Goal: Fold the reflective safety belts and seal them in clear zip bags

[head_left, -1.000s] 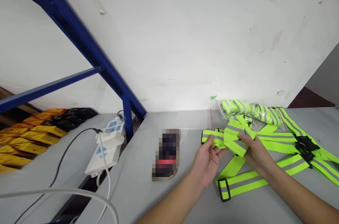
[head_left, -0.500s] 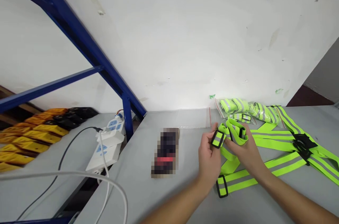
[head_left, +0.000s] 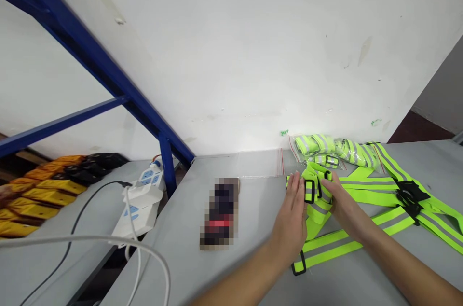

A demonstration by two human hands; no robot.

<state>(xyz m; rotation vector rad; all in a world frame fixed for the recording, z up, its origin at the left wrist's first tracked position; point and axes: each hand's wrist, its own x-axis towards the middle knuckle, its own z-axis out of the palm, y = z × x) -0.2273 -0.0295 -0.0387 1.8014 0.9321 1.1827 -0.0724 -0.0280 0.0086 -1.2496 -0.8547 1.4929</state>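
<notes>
Bundle (head_left: 318, 212) of yellow-green strap between both hands, over table (head_left: 173, 248); looser half second ago. Left hand (head_left: 291, 221), curled then, now flattened: fingers straight, together, against bundle's left side; thumb hidden, grip cannot be told. Right hand (head_left: 349, 212) clamped on bundle, thumb showing, other fingers mostly hidden. Whether bundle joins harness (head_left: 408, 195): unclear. Pixelated object (head_left: 220, 214) at left. Bagged straps (head_left: 314, 144) beyond hands. White cable (head_left: 108, 238) crosses before power strip (head_left: 142, 214).

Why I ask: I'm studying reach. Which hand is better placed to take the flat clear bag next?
Probably the left hand: it is nearer the bag. The right hand is across the bundled strap, its thumb on it.
</notes>
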